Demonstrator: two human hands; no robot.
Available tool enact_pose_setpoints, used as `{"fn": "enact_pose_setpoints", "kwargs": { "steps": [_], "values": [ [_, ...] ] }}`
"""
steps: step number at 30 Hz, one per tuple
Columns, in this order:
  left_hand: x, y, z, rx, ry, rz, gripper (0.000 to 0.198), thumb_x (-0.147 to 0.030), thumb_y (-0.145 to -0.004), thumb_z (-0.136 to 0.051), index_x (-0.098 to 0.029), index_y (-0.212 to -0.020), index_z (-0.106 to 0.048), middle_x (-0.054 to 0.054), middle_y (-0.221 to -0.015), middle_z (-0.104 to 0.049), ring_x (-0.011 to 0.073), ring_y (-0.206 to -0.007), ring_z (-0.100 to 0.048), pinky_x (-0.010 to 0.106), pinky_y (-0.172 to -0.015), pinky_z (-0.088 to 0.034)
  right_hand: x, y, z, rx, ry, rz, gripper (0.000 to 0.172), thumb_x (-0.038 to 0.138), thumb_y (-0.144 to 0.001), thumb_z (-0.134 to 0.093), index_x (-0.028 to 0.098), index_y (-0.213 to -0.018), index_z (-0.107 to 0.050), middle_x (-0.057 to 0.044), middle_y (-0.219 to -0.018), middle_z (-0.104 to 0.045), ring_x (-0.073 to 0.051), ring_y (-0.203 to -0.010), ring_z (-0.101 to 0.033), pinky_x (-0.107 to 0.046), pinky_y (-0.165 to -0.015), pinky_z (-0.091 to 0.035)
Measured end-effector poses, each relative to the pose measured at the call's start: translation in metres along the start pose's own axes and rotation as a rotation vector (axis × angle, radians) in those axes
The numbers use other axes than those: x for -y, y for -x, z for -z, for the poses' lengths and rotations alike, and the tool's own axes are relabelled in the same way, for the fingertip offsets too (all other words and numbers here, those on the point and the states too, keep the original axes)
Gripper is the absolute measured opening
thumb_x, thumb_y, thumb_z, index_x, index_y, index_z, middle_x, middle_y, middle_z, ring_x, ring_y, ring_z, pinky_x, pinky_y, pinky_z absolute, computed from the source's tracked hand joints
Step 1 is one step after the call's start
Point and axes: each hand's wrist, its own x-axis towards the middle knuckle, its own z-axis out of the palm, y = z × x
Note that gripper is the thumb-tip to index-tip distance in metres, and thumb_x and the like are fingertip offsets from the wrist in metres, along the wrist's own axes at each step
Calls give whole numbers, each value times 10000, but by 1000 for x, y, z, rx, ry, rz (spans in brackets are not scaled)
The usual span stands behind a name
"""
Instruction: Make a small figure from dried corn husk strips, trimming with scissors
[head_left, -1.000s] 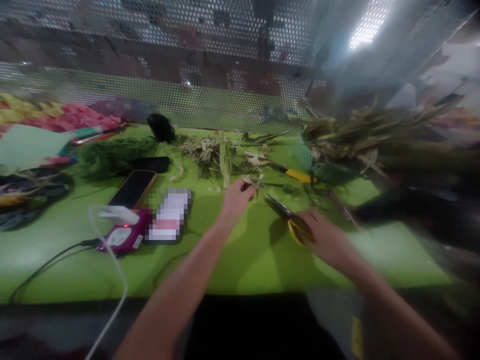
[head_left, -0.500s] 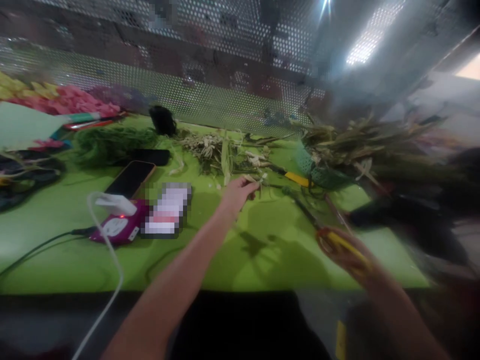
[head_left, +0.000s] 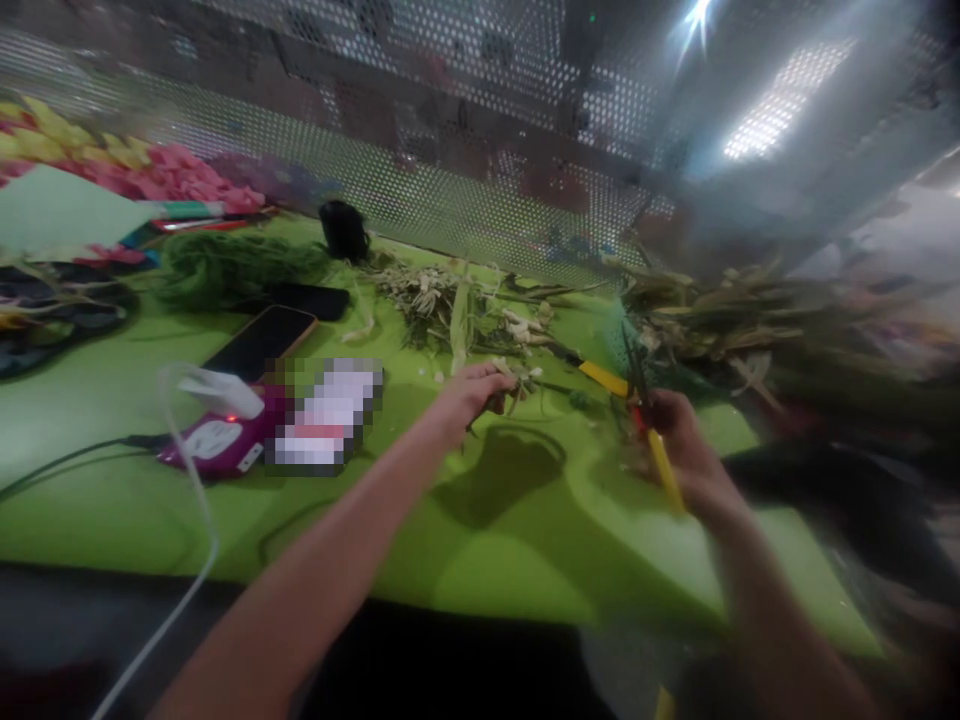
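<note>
Over the green tabletop, my left hand (head_left: 478,388) pinches a small pale dried plant piece (head_left: 519,380), its whitish ends poking out past the fingertips. To the right, my right hand (head_left: 679,450) is wrapped around scissors (head_left: 637,385) with yellow and red handles, the dark blades pointing up and away. A tool with a yellow handle (head_left: 602,378) lies on the table between the hands. Just beyond my left hand is a heap of dried plant scraps (head_left: 431,305) with a broad pale green strip (head_left: 460,320) upright among them.
A green basket (head_left: 619,335) heaped with dried leaves (head_left: 720,310) stands at the right. On the left lie a lit phone (head_left: 330,415), a dark phone (head_left: 262,340), a purple power box (head_left: 225,430) with a white cable (head_left: 210,520), green fibre (head_left: 232,265) and pink flowers (head_left: 195,180).
My right hand has lifted the scissors and turned them, so the blades now point up instead of toward my left hand. My left hand keeps hold of the plant piece. The view has shifted slightly.
</note>
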Motion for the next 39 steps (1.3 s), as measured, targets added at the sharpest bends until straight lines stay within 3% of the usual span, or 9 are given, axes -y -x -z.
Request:
{"fn": "enact_pose_setpoints", "kwargs": {
  "steps": [4,7,10,18,23,29,39],
  "values": [
    [-2,4,2,40,12,31,121,-261,-745,-717,-144,-768,-695,70,-806,-711,107,-639,-580,264,-627,-488,-8,-20,-13,-120,158,106,451,390,-735,-766,268,-1137,-602,-23,-878,-615,-193,-728,-575,-315,-652,-482],
    [-4,8,2,57,5,84,149,-276,-761,-731,-139,-805,-694,71,-848,-715,102,-684,-600,256,-665,-511,-20,-20,-18,-117,380,247,402,385,-768,-747,234,-1132,-664,-41,-904,-641,-186,-718,-571,-308,-649,-477],
    [-3,8,3,81,10,84,156,-277,-774,-726,-132,-819,-694,65,-856,-715,90,-680,-603,240,-662,-517,-28,-16,-15,-109,459,313,380,368,-808,-715,217,-1154,-672,-46,-908,-649,-176,-699,-567,-300,-638,-477],
    [4,2,7,102,50,85,159,-261,-762,-742,-121,-822,-695,70,-843,-716,83,-656,-603,227,-624,-521,-33,-16,-11,-196,584,377,402,381,-821,-731,243,-1195,-671,-38,-940,-673,-199,-806,-616,-302,-695,-483],
    [3,3,7,128,80,113,193,-279,-749,-764,-123,-839,-694,74,-882,-717,91,-692,-617,224,-621,-527,-34,-14,-15,-209,656,384,409,432,-831,-716,259,-1199,-679,-42,-929,-664,-191,-764,-606,-287,-641,-461],
    [5,3,8,142,76,110,178,-270,-769,-746,-122,-850,-690,89,-892,-713,106,-732,-633,233,-632,-530,-33,-13,-18,-169,693,376,371,361,-837,-683,263,-1194,-687,-54,-942,-664,-199,-763,-616,-295,-641,-466],
    [6,3,6,134,54,122,188,-267,-761,-752,-113,-839,-678,96,-862,-726,104,-688,-641,230,-633,-544,-28,-11,-24,-126,587,362,412,400,-845,-690,265,-1233,-664,-51,-951,-659,-201,-786,-623,-310,-703,-495]
  ]
}}
